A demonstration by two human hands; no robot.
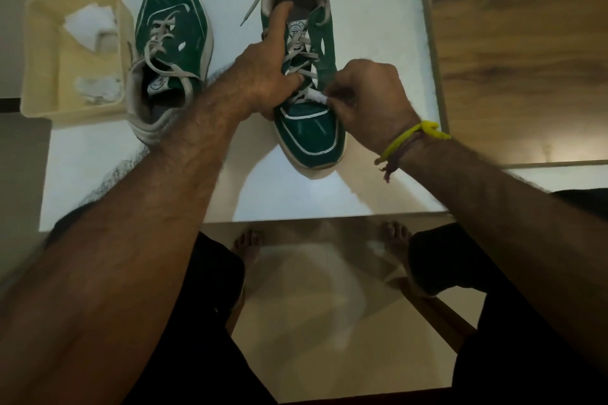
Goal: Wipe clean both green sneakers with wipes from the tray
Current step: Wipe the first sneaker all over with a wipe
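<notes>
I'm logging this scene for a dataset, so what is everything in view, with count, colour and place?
Sneakers: two, green with pale laces; one lies beside the tray, toe pointing away; the other is in the hands, toe toward the person.
Wipe: one, white, pinched against the held sneaker's laces.
Tray: one, cream, at the table's far left, holding white wipes.
Table: one, white top with a glass near part.
Wristband: one, yellow, on the right wrist.
Left hand: grips the held sneaker, forefinger in its opening.
Right hand: pinches the wipe.
Bare feet: two, seen through the glass.
</notes>
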